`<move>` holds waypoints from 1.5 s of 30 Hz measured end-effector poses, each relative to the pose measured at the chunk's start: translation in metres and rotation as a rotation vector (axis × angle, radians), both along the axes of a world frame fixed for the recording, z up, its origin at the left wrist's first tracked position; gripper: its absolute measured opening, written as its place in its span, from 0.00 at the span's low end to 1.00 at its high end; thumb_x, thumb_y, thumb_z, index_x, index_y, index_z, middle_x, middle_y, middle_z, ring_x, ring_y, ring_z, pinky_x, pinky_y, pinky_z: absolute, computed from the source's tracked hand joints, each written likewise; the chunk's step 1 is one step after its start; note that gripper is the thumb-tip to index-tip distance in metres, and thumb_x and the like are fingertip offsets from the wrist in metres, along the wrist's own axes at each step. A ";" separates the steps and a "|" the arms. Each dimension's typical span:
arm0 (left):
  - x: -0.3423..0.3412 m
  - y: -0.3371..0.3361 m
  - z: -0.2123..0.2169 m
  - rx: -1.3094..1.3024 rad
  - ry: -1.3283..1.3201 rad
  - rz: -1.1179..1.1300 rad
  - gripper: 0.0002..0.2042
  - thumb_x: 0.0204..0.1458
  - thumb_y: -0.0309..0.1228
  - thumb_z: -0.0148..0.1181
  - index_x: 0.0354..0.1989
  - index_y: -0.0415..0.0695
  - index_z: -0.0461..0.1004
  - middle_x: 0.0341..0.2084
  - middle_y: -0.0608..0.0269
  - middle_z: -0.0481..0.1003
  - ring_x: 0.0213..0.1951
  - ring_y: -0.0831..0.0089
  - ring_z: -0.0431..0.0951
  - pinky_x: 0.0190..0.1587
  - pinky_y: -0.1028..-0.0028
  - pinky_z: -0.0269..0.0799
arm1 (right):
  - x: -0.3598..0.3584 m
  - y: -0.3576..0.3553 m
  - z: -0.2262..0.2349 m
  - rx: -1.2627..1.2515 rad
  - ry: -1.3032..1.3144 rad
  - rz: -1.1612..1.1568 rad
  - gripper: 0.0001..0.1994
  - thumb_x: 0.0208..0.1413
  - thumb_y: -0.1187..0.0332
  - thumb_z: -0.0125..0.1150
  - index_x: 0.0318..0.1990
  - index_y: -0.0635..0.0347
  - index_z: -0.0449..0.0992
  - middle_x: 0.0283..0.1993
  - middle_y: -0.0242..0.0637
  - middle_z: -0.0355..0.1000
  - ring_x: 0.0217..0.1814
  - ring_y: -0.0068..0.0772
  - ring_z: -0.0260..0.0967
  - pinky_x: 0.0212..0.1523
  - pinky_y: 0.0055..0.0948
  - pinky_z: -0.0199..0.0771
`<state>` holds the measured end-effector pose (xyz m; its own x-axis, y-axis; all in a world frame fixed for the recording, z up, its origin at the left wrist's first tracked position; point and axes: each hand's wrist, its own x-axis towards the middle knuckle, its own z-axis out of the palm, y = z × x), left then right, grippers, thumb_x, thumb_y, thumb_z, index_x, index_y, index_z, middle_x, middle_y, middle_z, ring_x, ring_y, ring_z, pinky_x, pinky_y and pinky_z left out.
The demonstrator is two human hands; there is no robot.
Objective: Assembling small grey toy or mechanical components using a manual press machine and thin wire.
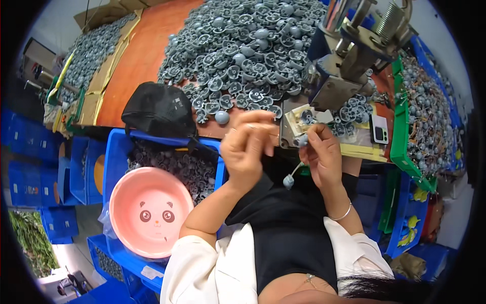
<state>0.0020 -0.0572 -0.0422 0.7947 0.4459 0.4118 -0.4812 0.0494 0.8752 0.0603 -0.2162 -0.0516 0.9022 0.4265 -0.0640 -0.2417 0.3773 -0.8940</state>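
While the left hand (247,152) curls, the right (324,156) pinches a grey part (301,141).

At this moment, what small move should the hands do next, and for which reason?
Perhaps the left hand should steady the dangling grey part: it hangs on a pale strand below the right hand, which pinches a grey piece near the press. The left hand, blurred, is apart from both, with nothing clearly held.
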 end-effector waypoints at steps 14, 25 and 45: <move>0.019 -0.018 -0.010 0.717 0.141 0.034 0.13 0.43 0.25 0.68 0.38 0.39 0.76 0.31 0.58 0.76 0.28 0.64 0.76 0.30 0.72 0.72 | 0.011 0.000 -0.024 -0.073 -0.308 -0.029 0.05 0.60 0.74 0.54 0.41 0.61 0.67 0.36 0.28 0.69 0.35 0.14 0.67 0.34 0.15 0.67; 0.072 -0.013 -0.033 0.698 0.200 -0.070 0.09 0.45 0.21 0.65 0.37 0.38 0.77 0.24 0.65 0.71 0.22 0.79 0.69 0.26 0.80 0.64 | 0.028 -0.004 -0.035 -0.823 -0.872 -0.448 0.12 0.49 0.74 0.62 0.42 0.57 0.73 0.22 0.31 0.73 0.22 0.32 0.68 0.33 0.29 0.59; 0.069 -0.033 -0.035 0.750 0.248 0.079 0.07 0.44 0.19 0.64 0.33 0.39 0.78 0.22 0.62 0.67 0.22 0.73 0.68 0.25 0.74 0.63 | 0.211 -0.012 0.111 -0.632 -0.876 -0.610 0.30 0.46 0.52 0.68 0.48 0.71 0.72 0.36 0.45 0.75 0.39 0.33 0.74 0.41 0.29 0.73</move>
